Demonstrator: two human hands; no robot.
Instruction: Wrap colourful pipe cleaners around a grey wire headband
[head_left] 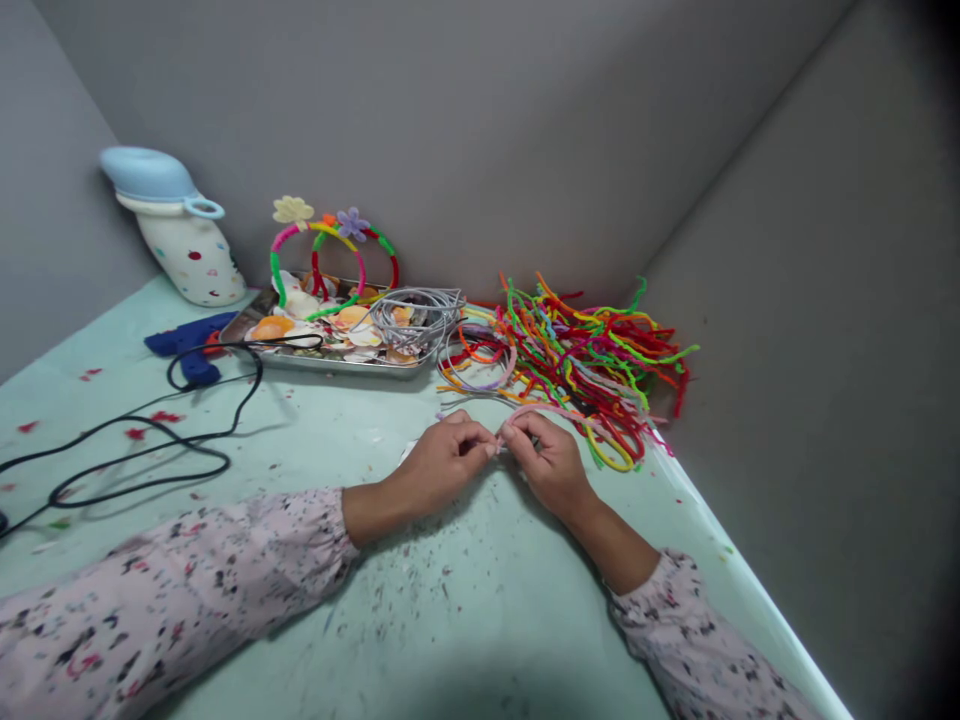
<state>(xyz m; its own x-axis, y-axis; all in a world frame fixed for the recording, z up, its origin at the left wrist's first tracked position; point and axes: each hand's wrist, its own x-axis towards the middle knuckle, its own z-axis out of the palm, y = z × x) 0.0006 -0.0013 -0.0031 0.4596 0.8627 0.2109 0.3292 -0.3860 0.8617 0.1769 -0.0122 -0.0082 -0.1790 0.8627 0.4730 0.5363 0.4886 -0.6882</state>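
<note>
My left hand (442,462) and my right hand (551,462) meet above the table, fingertips pinched together almost touching. Between them is a thin pale pink pipe cleaner (555,408), part of which arcs out over the right hand. The short bit at the fingertips is mostly covered, so I cannot tell whether it is wound round anything. Just beyond the hands lies a ring partly wrapped in lilac and pink (512,362). Beside it spreads a big heap of pipe cleaners (585,350) in red, green, orange and yellow.
A metal tray (337,368) holds shells, a coil of grey wire (420,315) and two colourful hoops topped with flowers (319,230). To its left lie a blue glue gun (199,345) with a looping black cord (225,432) and a white bottle with blue lid (191,250). Walls stand behind and right.
</note>
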